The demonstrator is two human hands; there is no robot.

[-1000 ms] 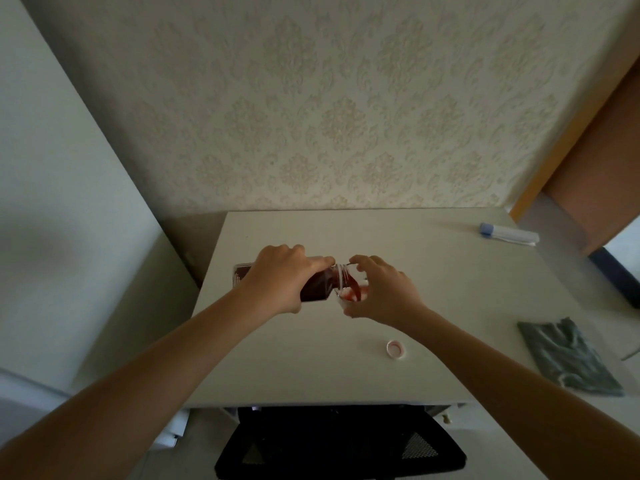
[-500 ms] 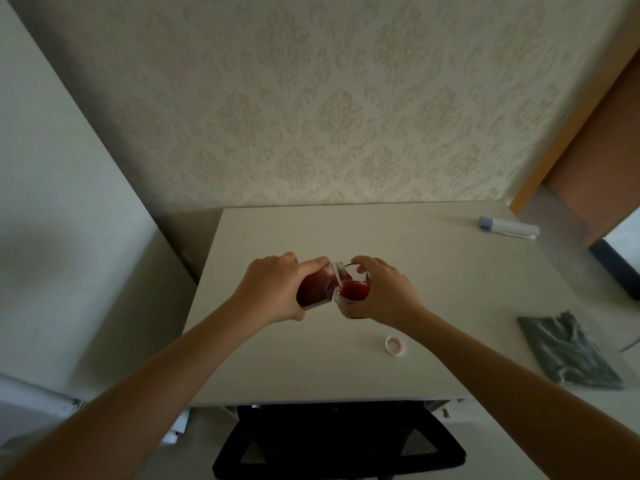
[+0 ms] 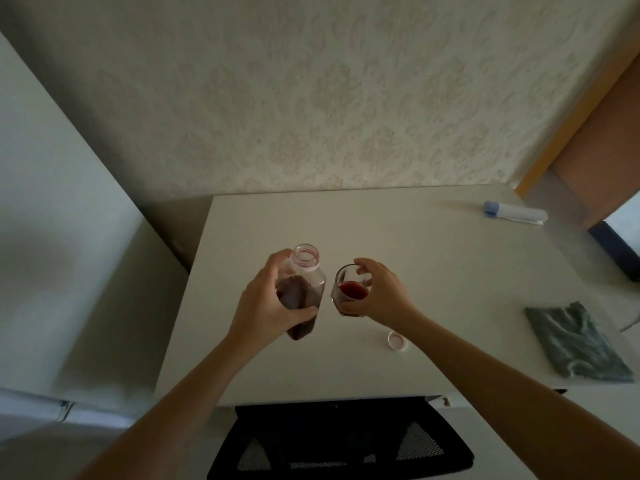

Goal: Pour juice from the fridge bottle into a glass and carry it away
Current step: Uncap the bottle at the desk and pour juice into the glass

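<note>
No text, label, brand, number or sign could be read anywhere in the head view. The juice bottle (image 3: 300, 289) showed no legible label, and the white tube (image 3: 515, 213) with the blue cap at the far side of the table (image 3: 433, 258) carried no print that could be made out.

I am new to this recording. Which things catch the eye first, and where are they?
At the middle of the white table, the left hand grips an open bottle of dark juice. Beside it the right hand holds a glass with red juice. The bottle cap lies nearer, to the right.
</note>
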